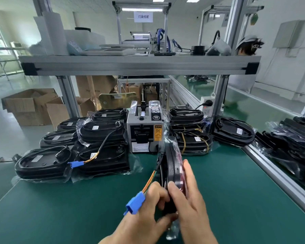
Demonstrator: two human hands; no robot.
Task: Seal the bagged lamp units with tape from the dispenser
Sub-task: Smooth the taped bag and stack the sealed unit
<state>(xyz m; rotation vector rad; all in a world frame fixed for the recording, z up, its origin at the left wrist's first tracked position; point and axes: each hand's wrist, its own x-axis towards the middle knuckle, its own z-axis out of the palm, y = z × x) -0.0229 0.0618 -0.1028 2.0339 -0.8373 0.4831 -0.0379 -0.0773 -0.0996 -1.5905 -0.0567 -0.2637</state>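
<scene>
- Lamp (172,166) is showing smooth, glossy black plastic
- Bags (135,164) are glinting as clear, crinkled plastic film
- Mat (77,208) is looking matt green and smooth
- Dispenser (144,124) is showing a smooth grey casing
- Frame (141,65) is gleaming as brushed metal
- Boxes (30,104) are showing matt brown cardboard

bare left hand (148,206), bare right hand (189,199), forearms (201,237) apparently bare as well

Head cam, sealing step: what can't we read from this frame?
- Bag closure on the held lamp unit: head view, covered by left hand and right hand.
- Tape at the tape dispenser outlet: head view, slot too dark and small.
- Caution label text: head view, too small.
</scene>
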